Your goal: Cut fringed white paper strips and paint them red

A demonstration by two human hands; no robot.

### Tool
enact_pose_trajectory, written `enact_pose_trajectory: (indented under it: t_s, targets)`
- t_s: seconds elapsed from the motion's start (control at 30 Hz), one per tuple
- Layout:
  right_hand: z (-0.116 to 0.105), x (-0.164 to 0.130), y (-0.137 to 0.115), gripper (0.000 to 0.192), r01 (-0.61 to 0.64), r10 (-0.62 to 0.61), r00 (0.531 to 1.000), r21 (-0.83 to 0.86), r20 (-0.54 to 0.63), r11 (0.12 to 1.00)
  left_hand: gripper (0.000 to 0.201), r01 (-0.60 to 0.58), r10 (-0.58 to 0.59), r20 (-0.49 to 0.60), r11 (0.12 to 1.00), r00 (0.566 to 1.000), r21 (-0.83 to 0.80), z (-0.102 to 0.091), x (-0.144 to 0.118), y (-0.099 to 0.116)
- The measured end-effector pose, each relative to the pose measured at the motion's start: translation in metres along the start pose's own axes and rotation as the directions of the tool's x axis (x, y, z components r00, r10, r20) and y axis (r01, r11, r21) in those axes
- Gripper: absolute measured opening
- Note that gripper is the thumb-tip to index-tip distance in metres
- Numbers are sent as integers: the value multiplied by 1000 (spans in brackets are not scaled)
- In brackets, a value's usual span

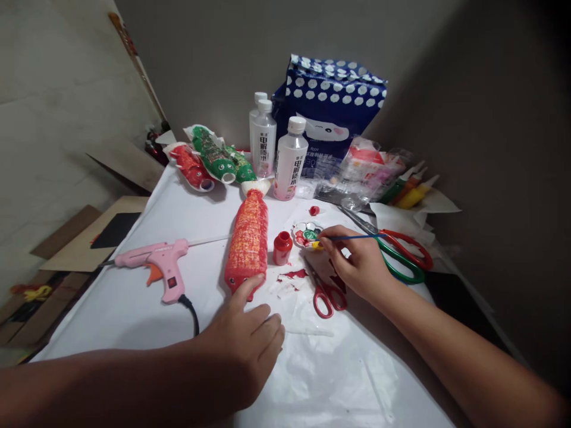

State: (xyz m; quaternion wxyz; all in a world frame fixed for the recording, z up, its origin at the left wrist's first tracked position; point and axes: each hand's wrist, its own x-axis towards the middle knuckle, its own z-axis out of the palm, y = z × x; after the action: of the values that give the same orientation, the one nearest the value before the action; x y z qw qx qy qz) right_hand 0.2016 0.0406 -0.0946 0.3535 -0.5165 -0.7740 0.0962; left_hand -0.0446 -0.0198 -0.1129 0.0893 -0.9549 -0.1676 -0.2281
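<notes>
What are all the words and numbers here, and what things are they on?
"电解质水" on the front bottle; tinier print there is unreadable.
"电解质水" on the bottle behind it.
"600g", probably, upside down on the blue bag; other letters there are blurred.
Pink glue gun: lettering too small.
Plastic packaging: print too blurred.

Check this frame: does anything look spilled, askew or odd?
Red paint smears mark the white tabletop beside the open red paint bottle, outside the palette, so they look like stray spills. A loose red cap lies beyond the palette.
</notes>
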Motion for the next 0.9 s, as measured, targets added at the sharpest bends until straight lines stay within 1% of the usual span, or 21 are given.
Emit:
enact_pose_trajectory:
  t_s: [0.1, 0.17, 0.27, 0.33, 0.43, 0.53, 0.6, 0.67, 0.7, 0.73, 0.77, 0.8, 0.83, 0.87, 0.9]
  targets:
    - [-1, 0, 1, 12, -14, 14, 1000, -5, 7, 1000, 12, 2, -2, -34, 1000, 999, -4, -2, 0, 1]
    - [-1, 0, 1, 12, -19, 19, 1000, -1, 13, 1000, 12, -6, 6, -28, 1000, 1000, 5, -3, 1, 1]
    - [1, -1, 0, 12, -28, 28, 1000, 21, 3, 999, 12, -3, 3, 12, 1000, 1000, 2, -3, 0, 2]
    - [2, -2, 1, 13, -44, 45, 999, 51, -12, 998, 14, 4, -4, 11, 1000, 1000, -5, -3, 0, 3]
    - [3, -2, 4, 13, -83, 90, 994, 128, -55, 988, 15, 13, -13, 8, 1000, 1000, 0, -4, -1, 6]
    - [-1, -1, 2, 12, -108, 138, 981, 210, -133, 972, 14, -2, 1, 40, 1000, 999, 26, -5, -2, 8]
    - [-9, -1, -4, 12, -92, 157, 969, 309, -192, 947, 13, -21, 19, 54, 999, 998, 45, -5, -3, 9]
    - [-20, -6, -15, 12, -37, 149, 958, 409, -246, 912, 14, -37, 32, 76, 998, 997, 58, -6, -4, 10]
    - [-25, -11, -21, 13, -5, 128, 957, 424, -260, 905, 14, -44, 38, 86, 997, 996, 64, -6, -4, 11]
    - [-30, -17, -27, 16, 22, 90, 961, 395, -263, 918, 14, -51, 45, 92, 996, 995, 69, -6, -4, 11]
    - [-33, -24, -32, 18, 32, 54, 968, 337, -243, 941, 14, -56, 50, 89, 996, 995, 74, -6, -4, 11]
    - [-36, -33, -36, 21, 54, -4, 983, 268, -183, 962, 14, -59, 52, 80, 995, 995, 77, -6, -4, 12]
    - [-36, -42, -39, 22, 69, -50, 993, 175, -111, 982, 14, -58, 53, 65, 995, 996, 78, -6, -4, 12]
    - [-36, -51, -41, 22, 100, -99, 995, 108, -13, 989, 14, -55, 51, 54, 995, 997, 78, -5, -4, 13]
    - [-33, -60, -41, 21, 148, -154, 985, 70, 80, 987, 15, -50, 47, 44, 996, 998, 74, -5, -4, 13]
